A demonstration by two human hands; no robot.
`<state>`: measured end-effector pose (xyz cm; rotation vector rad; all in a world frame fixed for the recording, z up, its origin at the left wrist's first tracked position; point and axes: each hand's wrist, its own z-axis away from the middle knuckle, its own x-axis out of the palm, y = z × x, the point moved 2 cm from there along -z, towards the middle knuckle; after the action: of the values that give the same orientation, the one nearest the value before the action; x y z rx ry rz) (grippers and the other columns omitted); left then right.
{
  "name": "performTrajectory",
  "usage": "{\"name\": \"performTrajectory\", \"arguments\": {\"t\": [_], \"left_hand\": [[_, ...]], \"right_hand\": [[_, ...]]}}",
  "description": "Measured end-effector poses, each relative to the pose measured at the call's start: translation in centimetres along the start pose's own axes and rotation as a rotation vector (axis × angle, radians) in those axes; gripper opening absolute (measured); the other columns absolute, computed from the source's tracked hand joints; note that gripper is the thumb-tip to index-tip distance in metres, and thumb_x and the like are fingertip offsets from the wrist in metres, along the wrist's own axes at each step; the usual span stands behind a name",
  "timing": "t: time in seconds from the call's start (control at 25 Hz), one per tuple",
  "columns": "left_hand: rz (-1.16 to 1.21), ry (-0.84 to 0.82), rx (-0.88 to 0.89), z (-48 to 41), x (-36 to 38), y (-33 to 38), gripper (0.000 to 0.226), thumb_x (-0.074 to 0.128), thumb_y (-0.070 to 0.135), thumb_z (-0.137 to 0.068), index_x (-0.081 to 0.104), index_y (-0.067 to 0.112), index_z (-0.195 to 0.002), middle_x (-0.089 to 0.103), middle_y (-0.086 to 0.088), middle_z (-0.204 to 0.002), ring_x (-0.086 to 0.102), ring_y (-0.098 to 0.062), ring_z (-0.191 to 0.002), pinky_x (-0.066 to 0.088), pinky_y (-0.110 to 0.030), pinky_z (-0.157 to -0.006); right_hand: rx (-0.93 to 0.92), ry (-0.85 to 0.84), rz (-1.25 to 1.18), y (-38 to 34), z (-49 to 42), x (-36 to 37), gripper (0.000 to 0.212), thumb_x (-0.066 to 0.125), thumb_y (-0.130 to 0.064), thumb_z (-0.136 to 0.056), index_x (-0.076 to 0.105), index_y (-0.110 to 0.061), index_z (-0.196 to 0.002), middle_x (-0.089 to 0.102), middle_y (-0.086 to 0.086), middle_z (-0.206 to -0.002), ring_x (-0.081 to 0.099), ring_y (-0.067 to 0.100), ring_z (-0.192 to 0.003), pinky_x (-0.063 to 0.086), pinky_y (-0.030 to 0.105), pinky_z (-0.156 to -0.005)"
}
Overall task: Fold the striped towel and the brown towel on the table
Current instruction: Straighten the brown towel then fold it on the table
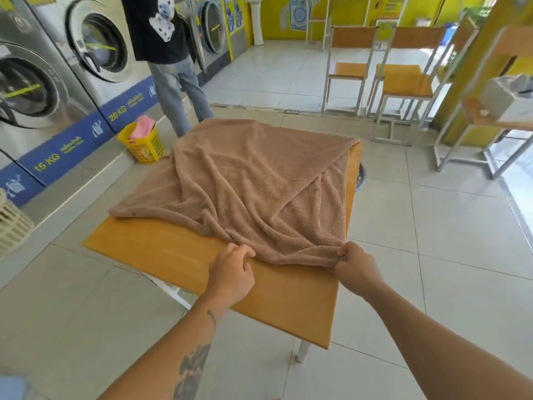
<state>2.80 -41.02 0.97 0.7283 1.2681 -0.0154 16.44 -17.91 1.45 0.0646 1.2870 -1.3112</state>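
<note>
The brown towel [253,183] lies spread and wrinkled over the far part of the yellow wooden table [161,249], its far edge hanging past the table's end. My right hand [353,262] pinches the towel's bunched near edge. My left hand [232,272] rests on the table with its fingertips at the towel's near edge, a short way left of the right hand; its grip on the cloth is unclear. No striped towel is in view.
A person [170,62] stands beyond the table by the washing machines [95,50] on the left. A yellow basket [142,145] with pink cloth sits on the floor near them. Chairs [403,82] and a shelf [496,111] stand far right. A pale basket [13,223] is at the left edge.
</note>
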Motion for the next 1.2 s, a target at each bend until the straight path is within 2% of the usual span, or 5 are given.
{"name": "performTrajectory", "arguments": {"t": [0.12, 0.48, 0.8, 1.0, 1.2], "left_hand": [[0.033, -0.008, -0.036, 0.3, -2.0, -2.7, 0.026, 0.048, 0.012, -0.094, 0.059, 0.034, -0.100, 0.055, 0.009, -0.111, 0.056, -0.016, -0.105, 0.050, -0.039, -0.093], [0.052, -0.033, 0.076, -8.0, -6.6, -11.5, 0.021, 0.049, 0.016, -0.094, 0.061, 0.032, -0.100, 0.058, 0.011, -0.102, 0.058, -0.015, -0.098, 0.052, -0.037, -0.086], [-0.323, -0.074, 0.313, -14.4, -7.7, -18.9, 0.058, 0.052, 0.009, -0.082, 0.045, 0.034, -0.134, 0.040, 0.006, -0.122, 0.035, -0.020, -0.122, 0.030, -0.037, -0.104], [-0.414, -0.126, 0.365, -16.6, -8.3, -20.4, 0.036, 0.041, 0.012, -0.086, 0.061, 0.031, -0.110, 0.058, 0.006, -0.110, 0.046, -0.021, -0.110, 0.032, -0.040, -0.096], [-0.449, -0.211, 0.344, -14.3, -8.6, -21.8, 0.030, 0.038, 0.019, -0.089, 0.065, 0.025, -0.101, 0.061, 0.005, -0.112, 0.046, -0.023, -0.108, 0.033, -0.043, -0.095]], "right_hand": [[-0.037, -0.003, 0.340, -2.0, 0.5, 1.1, 0.028, 0.053, -0.022, -0.080, 0.054, -0.022, -0.108, 0.045, 0.008, -0.115, 0.046, 0.032, -0.110, 0.046, 0.044, -0.090], [-0.192, -0.047, 0.708, -9.2, 1.2, 10.9, 0.051, 0.053, -0.029, -0.078, 0.046, -0.029, -0.128, 0.040, 0.005, -0.132, 0.033, 0.031, -0.126, 0.031, 0.047, -0.107], [0.049, 0.187, 0.680, -12.0, 0.0, 13.5, 0.023, 0.046, -0.016, -0.086, 0.054, -0.026, -0.105, 0.061, 0.000, -0.112, 0.054, 0.027, -0.110, 0.035, 0.044, -0.091], [0.209, -0.029, 0.575, -10.8, 0.4, 11.7, 0.016, 0.046, -0.018, -0.084, 0.046, -0.034, -0.081, 0.063, -0.004, -0.099, 0.057, 0.028, -0.105, 0.027, 0.046, -0.087], [0.281, -0.129, 0.634, -10.7, 2.0, 11.8, 0.027, 0.043, -0.018, -0.085, 0.059, -0.036, -0.098, 0.062, -0.004, -0.106, 0.054, 0.027, -0.114, 0.027, 0.052, -0.101]]}}
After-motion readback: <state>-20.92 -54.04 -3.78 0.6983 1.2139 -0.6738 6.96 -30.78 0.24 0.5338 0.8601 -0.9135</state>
